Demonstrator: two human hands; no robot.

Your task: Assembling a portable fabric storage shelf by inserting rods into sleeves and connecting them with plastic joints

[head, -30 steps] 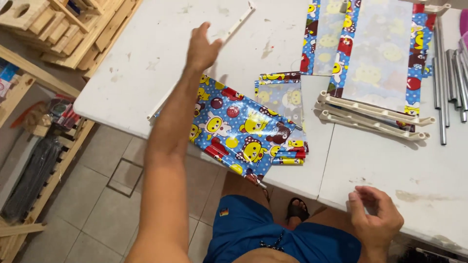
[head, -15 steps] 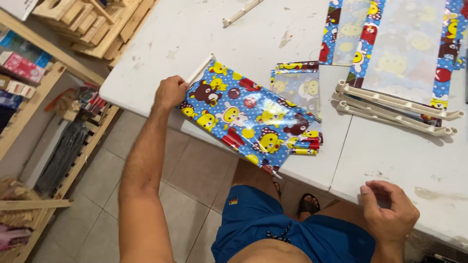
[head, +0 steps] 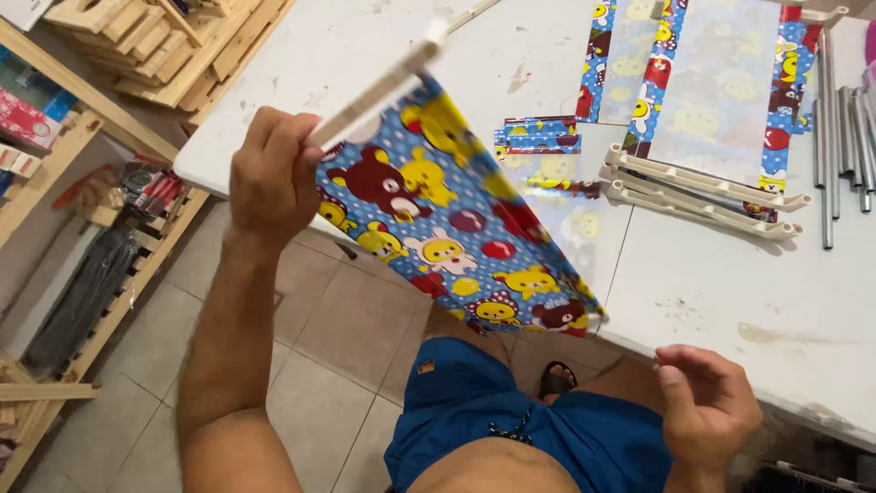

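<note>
A blue sheet with cartoon bears (head: 456, 228) hangs in the air over the near edge of the white table (head: 730, 301). Its top edge is fixed to a pale stick (head: 379, 91). The left hand (head: 272, 173) is closed tight around the low end of the stick and holds it up at a slant. The sheet spreads down and to the right. The right hand (head: 707, 411) is low, near the table edge, half open with curled fingers, and holds nothing that shows. It is close to the sheet's bottom corner. On the table lie more bear sheets (head: 712, 91), white bars (head: 703, 192) and grey metal rods (head: 844, 119). Wooden frames (head: 155, 41) sit on the left.
</note>
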